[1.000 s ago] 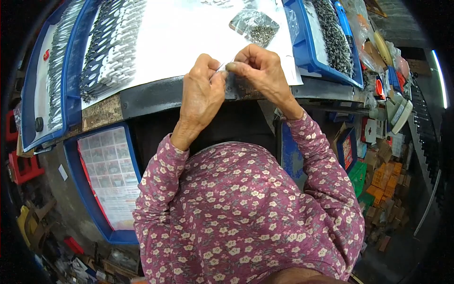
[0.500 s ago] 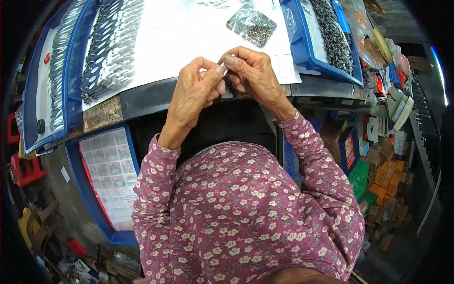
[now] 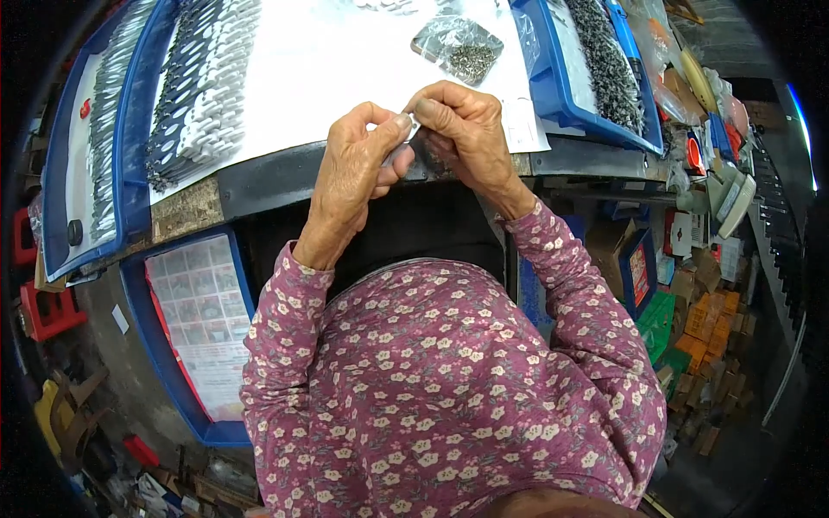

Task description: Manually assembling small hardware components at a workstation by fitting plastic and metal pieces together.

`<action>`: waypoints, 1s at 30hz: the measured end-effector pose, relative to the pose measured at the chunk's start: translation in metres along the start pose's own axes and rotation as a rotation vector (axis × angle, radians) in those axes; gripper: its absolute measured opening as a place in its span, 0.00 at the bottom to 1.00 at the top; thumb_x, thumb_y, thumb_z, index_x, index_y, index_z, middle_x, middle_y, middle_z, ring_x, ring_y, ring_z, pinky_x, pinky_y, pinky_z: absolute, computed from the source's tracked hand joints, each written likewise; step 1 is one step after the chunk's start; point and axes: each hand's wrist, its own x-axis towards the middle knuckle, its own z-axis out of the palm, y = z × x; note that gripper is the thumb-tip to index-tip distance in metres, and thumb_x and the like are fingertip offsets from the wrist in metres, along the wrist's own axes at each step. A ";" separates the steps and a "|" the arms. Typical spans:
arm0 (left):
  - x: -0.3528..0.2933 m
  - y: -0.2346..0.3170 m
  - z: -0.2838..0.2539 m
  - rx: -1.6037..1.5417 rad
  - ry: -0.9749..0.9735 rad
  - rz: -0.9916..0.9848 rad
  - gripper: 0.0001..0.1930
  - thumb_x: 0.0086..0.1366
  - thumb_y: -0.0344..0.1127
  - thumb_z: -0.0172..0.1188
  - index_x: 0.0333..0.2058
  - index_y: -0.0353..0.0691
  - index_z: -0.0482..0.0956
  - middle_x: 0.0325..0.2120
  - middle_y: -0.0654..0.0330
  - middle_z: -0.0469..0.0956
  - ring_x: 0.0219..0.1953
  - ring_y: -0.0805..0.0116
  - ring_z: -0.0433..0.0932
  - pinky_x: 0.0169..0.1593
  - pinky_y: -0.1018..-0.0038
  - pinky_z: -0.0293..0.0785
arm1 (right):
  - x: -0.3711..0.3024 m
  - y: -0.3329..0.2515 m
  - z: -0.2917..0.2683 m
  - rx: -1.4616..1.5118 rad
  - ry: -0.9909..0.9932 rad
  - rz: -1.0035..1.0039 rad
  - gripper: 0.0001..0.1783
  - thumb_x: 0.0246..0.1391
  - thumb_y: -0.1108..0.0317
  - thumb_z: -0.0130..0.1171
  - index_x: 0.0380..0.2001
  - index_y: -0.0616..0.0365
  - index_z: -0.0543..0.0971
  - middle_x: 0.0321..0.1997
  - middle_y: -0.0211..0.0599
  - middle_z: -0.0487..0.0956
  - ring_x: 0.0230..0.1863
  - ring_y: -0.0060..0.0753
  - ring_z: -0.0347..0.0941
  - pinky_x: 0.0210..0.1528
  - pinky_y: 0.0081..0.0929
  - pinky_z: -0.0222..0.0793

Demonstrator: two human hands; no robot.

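Note:
Close together over the table's front edge, my two hands meet at the fingertips. Between thumb and fingers my left hand (image 3: 358, 160) pinches a small white piece (image 3: 413, 129), mostly covered by the fingers. My right hand (image 3: 466, 129) is closed too, its thumb and forefinger pressed at the same piece; whether it holds anything else is hidden. Just beyond the right hand lies a heap of tiny metal parts (image 3: 471, 62) on a clear plastic bag over a dark tray. To the left, rows of flat white pieces (image 3: 216, 104) lie stacked beside dark, oval-marked ones (image 3: 177, 112).
A long blue tray (image 3: 129, 164) of thin silvery parts stands at the far left. Another blue tray (image 3: 566, 108) at the right holds many small dark parts. White paper (image 3: 324, 65) covers the tabletop. Below the edge hangs a blue-framed sheet (image 3: 207, 319). Cardboard boxes (image 3: 704, 337) crowd the right.
Both hands stay at the same spot. The right fingers have shifted slightly upward, and the small white piece shows a little more between the fingertips.

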 end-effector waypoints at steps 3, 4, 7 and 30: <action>0.002 0.000 -0.002 -0.021 -0.017 -0.005 0.11 0.60 0.41 0.52 0.30 0.38 0.66 0.14 0.64 0.69 0.11 0.87 0.56 0.12 0.90 0.45 | 0.004 -0.001 -0.004 0.127 -0.079 0.004 0.09 0.54 0.68 0.53 0.31 0.65 0.76 0.14 0.21 0.66 0.13 0.09 0.55 0.14 0.08 0.49; 0.003 -0.001 -0.003 -0.039 -0.028 -0.007 0.11 0.61 0.40 0.52 0.30 0.39 0.66 0.14 0.64 0.68 0.11 0.87 0.56 0.12 0.90 0.45 | 0.006 -0.001 -0.005 0.132 -0.093 0.028 0.09 0.54 0.68 0.53 0.31 0.65 0.76 0.14 0.21 0.66 0.13 0.09 0.55 0.14 0.08 0.49; 0.006 0.001 -0.007 -0.107 -0.077 -0.025 0.09 0.61 0.38 0.51 0.30 0.38 0.66 0.16 0.63 0.69 0.12 0.87 0.57 0.13 0.90 0.48 | 0.011 -0.005 -0.006 0.114 -0.126 0.056 0.09 0.54 0.68 0.53 0.31 0.64 0.76 0.15 0.21 0.66 0.14 0.08 0.55 0.14 0.08 0.49; -0.001 0.018 -0.040 0.106 -0.176 0.084 0.10 0.58 0.30 0.49 0.39 0.38 0.64 0.15 0.64 0.70 0.13 0.84 0.59 0.16 0.88 0.53 | 0.039 -0.050 0.013 -1.119 -0.536 -0.850 0.21 0.30 0.77 0.61 0.35 0.59 0.74 0.30 0.34 0.70 0.31 0.36 0.67 0.33 0.29 0.65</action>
